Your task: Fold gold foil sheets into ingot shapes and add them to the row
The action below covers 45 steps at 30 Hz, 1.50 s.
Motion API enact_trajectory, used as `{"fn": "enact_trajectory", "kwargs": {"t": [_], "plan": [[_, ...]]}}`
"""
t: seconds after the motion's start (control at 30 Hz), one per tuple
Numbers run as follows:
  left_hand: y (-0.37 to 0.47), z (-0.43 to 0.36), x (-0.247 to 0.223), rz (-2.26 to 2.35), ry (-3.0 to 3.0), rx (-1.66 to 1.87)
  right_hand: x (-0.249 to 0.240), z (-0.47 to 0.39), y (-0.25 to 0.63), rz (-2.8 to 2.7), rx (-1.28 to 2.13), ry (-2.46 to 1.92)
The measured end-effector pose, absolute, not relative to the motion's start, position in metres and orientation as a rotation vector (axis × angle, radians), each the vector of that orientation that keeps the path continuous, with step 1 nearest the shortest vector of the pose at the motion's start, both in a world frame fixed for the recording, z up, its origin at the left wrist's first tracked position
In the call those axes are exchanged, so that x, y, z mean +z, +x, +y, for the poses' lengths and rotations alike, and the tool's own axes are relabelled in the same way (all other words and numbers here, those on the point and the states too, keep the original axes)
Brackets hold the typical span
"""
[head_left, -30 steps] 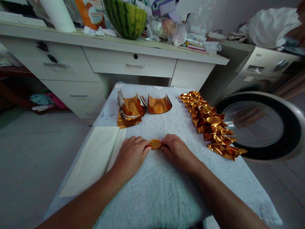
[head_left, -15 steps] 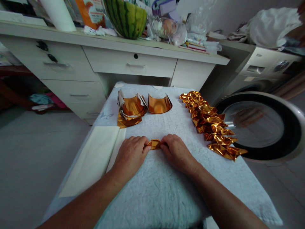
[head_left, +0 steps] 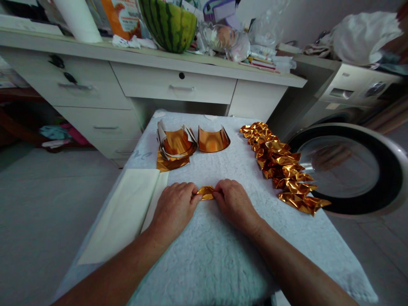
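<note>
A small folded piece of gold foil paper (head_left: 205, 193) lies on a white textured cloth (head_left: 216, 255) that covers a small table. My left hand (head_left: 174, 209) pinches its left end and my right hand (head_left: 234, 202) pinches its right end, both resting on the cloth. Behind my hands stands a curled stack of gold sheets (head_left: 176, 143), with a single curled gold sheet (head_left: 213, 140) beside it. A row of several folded gold pieces (head_left: 280, 165) runs along the right side of the cloth.
A cream paper sheet (head_left: 123, 214) lies at the table's left edge. Behind stands a white desk with drawers (head_left: 172, 87), carrying a watermelon (head_left: 168, 23) and clutter. An open washing machine door (head_left: 347, 168) hangs close on the right.
My hands have drawn slightly closer together on the gold piece, which looks a little more compressed. Everything else on the table is where it was.
</note>
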<state>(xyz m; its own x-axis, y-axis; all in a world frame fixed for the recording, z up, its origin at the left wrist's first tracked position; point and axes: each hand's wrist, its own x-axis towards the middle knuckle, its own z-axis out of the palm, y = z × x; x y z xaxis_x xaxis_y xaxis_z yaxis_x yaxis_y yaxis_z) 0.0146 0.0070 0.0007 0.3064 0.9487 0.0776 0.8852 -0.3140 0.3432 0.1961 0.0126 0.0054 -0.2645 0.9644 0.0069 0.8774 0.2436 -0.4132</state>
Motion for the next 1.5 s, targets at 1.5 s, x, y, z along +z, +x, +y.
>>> {"fn": "enact_trajectory", "kwargs": {"t": [1.5], "plan": [[0.01,0.01,-0.007,1.481,2.217,0.58,0.006,0.008,0.185,-2.313,0.412,-1.632]]}}
